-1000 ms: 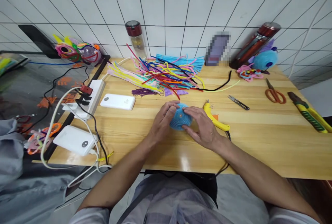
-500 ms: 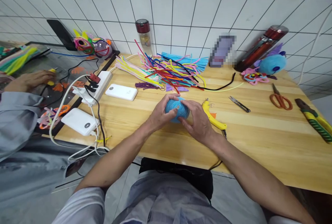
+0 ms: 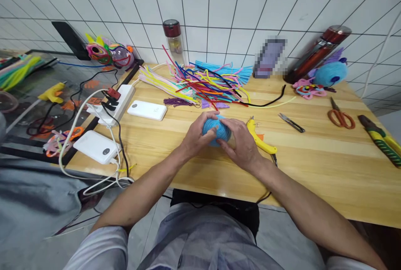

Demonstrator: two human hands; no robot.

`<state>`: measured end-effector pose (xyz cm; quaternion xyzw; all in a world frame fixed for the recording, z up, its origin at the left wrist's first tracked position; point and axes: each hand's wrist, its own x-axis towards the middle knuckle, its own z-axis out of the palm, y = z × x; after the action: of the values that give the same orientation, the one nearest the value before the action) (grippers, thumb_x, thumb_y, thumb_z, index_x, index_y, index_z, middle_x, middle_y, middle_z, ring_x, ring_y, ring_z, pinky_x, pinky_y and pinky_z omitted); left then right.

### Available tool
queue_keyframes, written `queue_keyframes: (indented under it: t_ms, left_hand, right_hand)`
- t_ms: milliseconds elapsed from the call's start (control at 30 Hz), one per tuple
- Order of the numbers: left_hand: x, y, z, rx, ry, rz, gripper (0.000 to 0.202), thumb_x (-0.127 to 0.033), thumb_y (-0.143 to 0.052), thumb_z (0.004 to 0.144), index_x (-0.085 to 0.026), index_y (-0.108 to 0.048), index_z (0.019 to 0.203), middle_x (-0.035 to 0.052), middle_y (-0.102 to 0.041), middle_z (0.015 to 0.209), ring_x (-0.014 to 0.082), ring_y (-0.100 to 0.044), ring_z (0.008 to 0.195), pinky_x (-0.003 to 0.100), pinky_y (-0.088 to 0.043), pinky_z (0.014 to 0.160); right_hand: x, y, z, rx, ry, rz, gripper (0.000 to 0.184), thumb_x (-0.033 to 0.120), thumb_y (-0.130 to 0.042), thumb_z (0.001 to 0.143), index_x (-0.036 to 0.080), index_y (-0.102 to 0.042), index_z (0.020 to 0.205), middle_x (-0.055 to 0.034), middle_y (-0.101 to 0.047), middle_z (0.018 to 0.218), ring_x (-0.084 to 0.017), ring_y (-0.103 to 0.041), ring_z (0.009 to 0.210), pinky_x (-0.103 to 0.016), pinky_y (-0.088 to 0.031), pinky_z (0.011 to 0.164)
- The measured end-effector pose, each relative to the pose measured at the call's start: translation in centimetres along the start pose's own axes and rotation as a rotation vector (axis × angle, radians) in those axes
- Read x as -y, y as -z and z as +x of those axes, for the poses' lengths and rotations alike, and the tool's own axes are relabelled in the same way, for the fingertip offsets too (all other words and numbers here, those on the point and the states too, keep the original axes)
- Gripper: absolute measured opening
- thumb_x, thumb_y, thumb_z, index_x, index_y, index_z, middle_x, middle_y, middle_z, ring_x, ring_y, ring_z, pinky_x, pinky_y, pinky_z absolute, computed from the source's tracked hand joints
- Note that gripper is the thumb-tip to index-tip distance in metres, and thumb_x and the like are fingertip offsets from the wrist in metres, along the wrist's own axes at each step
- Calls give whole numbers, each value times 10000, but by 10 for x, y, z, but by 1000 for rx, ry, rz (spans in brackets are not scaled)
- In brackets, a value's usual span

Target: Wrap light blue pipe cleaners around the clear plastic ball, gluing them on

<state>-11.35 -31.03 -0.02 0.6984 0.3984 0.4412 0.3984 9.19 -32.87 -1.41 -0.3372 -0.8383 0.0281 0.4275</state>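
Note:
Between my hands is a blue coiled ball of pipe cleaner (image 3: 221, 130), its rings facing up. My left hand (image 3: 200, 132) is closed round its left side, the thumb pressing on top near the centre. From the right, my right hand (image 3: 240, 140) wraps the other side with fingers over the far edge and thumb low at the front. Just right of that hand lies a yellow glue gun (image 3: 261, 140) with an orange scrap under it. Behind the ball spreads a heap of coloured pipe cleaners (image 3: 206, 84).
Thread snips (image 3: 292, 123), orange-handled scissors (image 3: 341, 117) and green-yellow pliers (image 3: 380, 140) lie to the right. A red thermos (image 3: 319, 55) leans by a blue fuzzy figure (image 3: 330, 74). Left are a power strip (image 3: 117, 105), white power banks (image 3: 147, 110) and cables, with another yellow glue gun (image 3: 52, 93) beyond.
The co-worker's hand and sleeve at the left have left the view, and that side's glue gun now rests in sight. My hands keep the same hold on the blue ball.

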Motion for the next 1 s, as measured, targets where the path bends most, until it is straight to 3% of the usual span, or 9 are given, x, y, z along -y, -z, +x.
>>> queue_keyframes:
  t_ms: [200, 567, 767, 1000]
  left_hand:
    - [3, -1, -4, 17, -99, 6, 321, -351, -578, 984, -213, -553, 1272, 194, -603, 1563, 323, -573, 1478, 570, -443, 1244]
    - [7, -4, -3, -1, -75, 19, 253, -334, -546, 1011, -209, -540, 1232, 186, -623, 1480, 294, -602, 1397, 548, -474, 1214]
    - [4, -2, -4, 19, -86, 9, 235, -320, -552, 1019, -221, -537, 1232, 173, -619, 1494, 300, -590, 1418, 534, -469, 1224]
    - [4, -1, -5, 24, -104, 11, 235, -319, -556, 1022, -230, -536, 1239, 162, -623, 1498, 304, -590, 1416, 531, -457, 1236]
  right_hand:
    - [-2, 2, 1, -39, -10, 6, 571, 298, -689, 1030, 259, -474, 1557, -182, -721, 1376, -357, -700, 1292, -608, -617, 1042]
    - [-2, 4, -2, -7, 86, -104, 374, 212, -673, 1023, 256, -608, 1389, -191, -720, 1413, -345, -703, 1320, -607, -614, 1049]
    - [2, 9, 2, 46, 75, -118, 387, 217, -676, 1019, 274, -619, 1398, -182, -713, 1439, -347, -705, 1319, -614, -613, 1052]
    - [6, 9, 4, 28, 96, -157, 383, 187, -702, 999, 218, -629, 1375, -223, -726, 1386, -358, -715, 1278, -593, -637, 1011]
